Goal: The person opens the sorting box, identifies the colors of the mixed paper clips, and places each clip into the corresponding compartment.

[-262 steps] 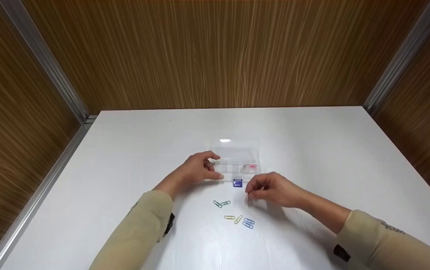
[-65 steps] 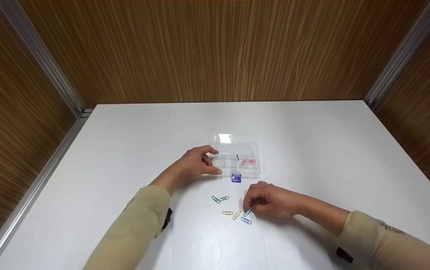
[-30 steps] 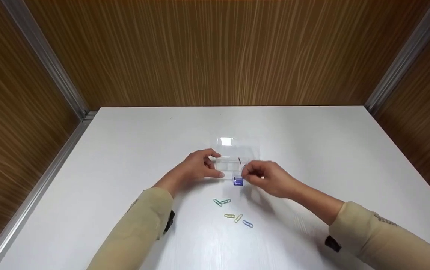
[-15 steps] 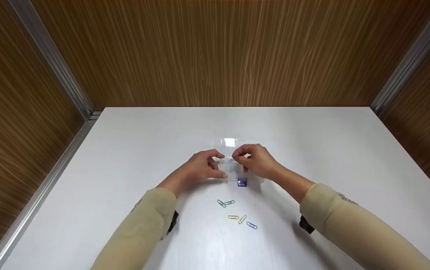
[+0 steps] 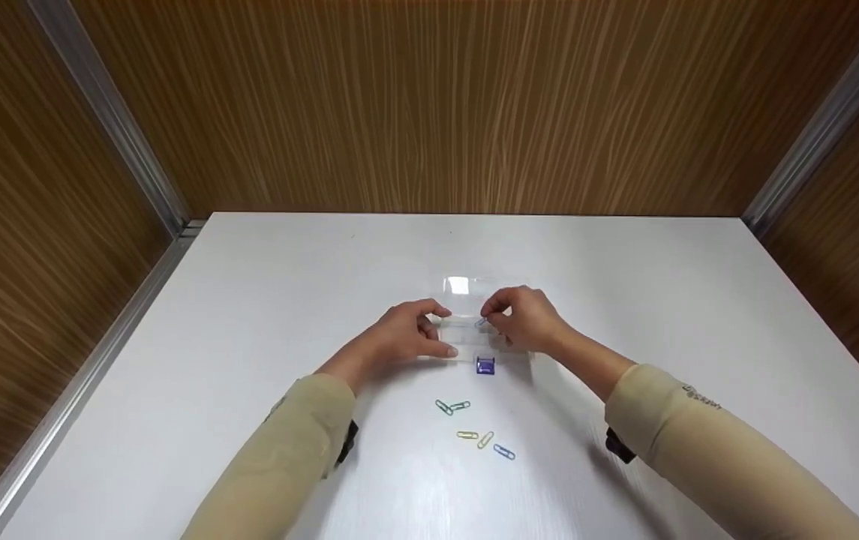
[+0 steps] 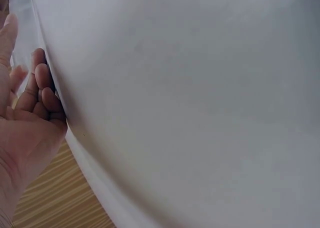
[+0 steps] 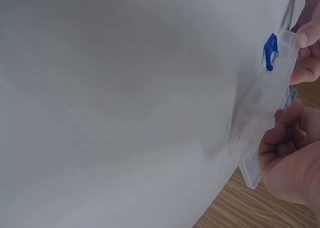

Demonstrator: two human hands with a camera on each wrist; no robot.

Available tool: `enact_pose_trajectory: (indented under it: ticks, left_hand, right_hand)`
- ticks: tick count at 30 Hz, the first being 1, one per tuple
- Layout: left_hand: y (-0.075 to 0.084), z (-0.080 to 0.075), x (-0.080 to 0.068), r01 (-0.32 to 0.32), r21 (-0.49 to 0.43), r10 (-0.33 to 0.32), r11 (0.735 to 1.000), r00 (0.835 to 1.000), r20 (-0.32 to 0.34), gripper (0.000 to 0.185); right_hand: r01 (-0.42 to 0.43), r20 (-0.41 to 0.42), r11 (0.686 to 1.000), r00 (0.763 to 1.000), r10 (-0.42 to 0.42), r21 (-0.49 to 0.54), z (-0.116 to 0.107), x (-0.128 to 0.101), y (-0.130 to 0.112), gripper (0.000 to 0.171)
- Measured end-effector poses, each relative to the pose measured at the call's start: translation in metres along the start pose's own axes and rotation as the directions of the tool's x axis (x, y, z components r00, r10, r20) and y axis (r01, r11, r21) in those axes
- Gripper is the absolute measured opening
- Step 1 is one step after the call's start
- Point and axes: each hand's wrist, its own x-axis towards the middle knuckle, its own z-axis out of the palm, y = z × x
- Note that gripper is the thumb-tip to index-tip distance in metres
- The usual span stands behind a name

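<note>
A clear plastic compartment box (image 5: 467, 341) lies mid-table with its lid (image 5: 459, 289) open behind it and a blue latch (image 5: 485, 365) at its front. My left hand (image 5: 438, 330) grips the box's left end, thumb at the front and fingers at the back. My right hand (image 5: 489, 318) is over the box and pinches a blue paper clip (image 5: 480, 322). In the right wrist view, the blue paper clip (image 7: 291, 97) sticks out of my fingers (image 7: 290, 119) just above the box (image 7: 265, 103), near the latch (image 7: 270, 51).
Loose paper clips lie on the white table (image 5: 249, 315) in front of the box: a green pair (image 5: 452, 406), a yellow pair (image 5: 474, 436) and a blue one (image 5: 504, 451). Wooden walls close in the table at the back and sides.
My right hand picked a blue clip from the group near the table front and carried it up over the box. One blue clip remains there. My left hand kept its hold.
</note>
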Motion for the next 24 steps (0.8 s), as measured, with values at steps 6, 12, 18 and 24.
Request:
enact_pose_trajectory:
  ticks: [6, 12, 18, 24]
  left_hand:
    - [0.000, 0.000, 0.000, 0.002, 0.003, -0.002, 1.000, 1.000, -0.001, 0.062]
    - [0.000, 0.001, 0.000, -0.019, 0.012, 0.019, 1.000, 1.000, -0.003, 0.060]
    - [0.001, 0.001, 0.001, -0.025, 0.010, 0.025, 1.000, 1.000, 0.003, 0.062]
    - [0.001, 0.000, 0.002, -0.004, 0.000, 0.004, 1.000, 1.000, 0.005, 0.063]
  right_hand:
    - [-0.006, -0.004, 1.000, 1.000, 0.006, 0.009, -0.003, -0.001, 0.002, 0.016]
    - [0.013, -0.008, 0.999, 1.000, -0.013, 0.031, -0.007, -0.006, 0.003, 0.018]
    - [0.052, -0.005, 0.997, 0.999, -0.051, 0.048, -0.016, -0.026, 0.005, 0.017]
    - [0.191, 0.028, 0.977, 0.981, -0.195, 0.090, -0.019, -0.055, 0.008, 0.013]
